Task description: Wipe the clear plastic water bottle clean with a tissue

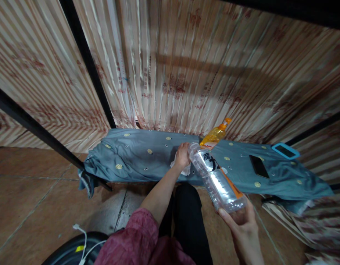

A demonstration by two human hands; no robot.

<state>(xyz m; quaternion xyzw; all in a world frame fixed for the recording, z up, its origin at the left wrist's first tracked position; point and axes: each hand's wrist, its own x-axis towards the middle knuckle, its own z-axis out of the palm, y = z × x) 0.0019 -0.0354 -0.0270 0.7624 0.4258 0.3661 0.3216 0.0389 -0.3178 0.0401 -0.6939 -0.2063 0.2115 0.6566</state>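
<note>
Bottle [207, 171], clear plastic w/ silver label, dark lettering and an orange strip, is held up in the R hand [243, 230] over the near edge of a blue-grey patterned cloth [135, 141]. Its long axis runs diag. across the view: neck up and to the left, away from the wearer; base down and to the right. R hand is clamped on the base end, thumb on the near side, fingers mostly hidden behind. L hand [182, 156] is by the neck, fingers bent, w/ a white tissue [187, 170] showing under and beside it; can't tell whether those fingers are clamped on the tissue or touching the neck.

Just behind the held bottle, partly covered by it, is a yellow bottle [214, 134] w/ orange top pointing up and right, toward a striped curtain [183, 70]. Farther right on the cloth: a dark phone [259, 166], long axis slanting from far left to near right, and nr. it a blue-rimmed object [285, 150] at the far edge.

Black poles [87, 59] frame the scene at left. Below: the wearer's maroon sleeve [139, 232], dark trousers [188, 213], brown floor tiles [29, 191], and a white cable [85, 239] across a round black item [65, 254], bottom left.
</note>
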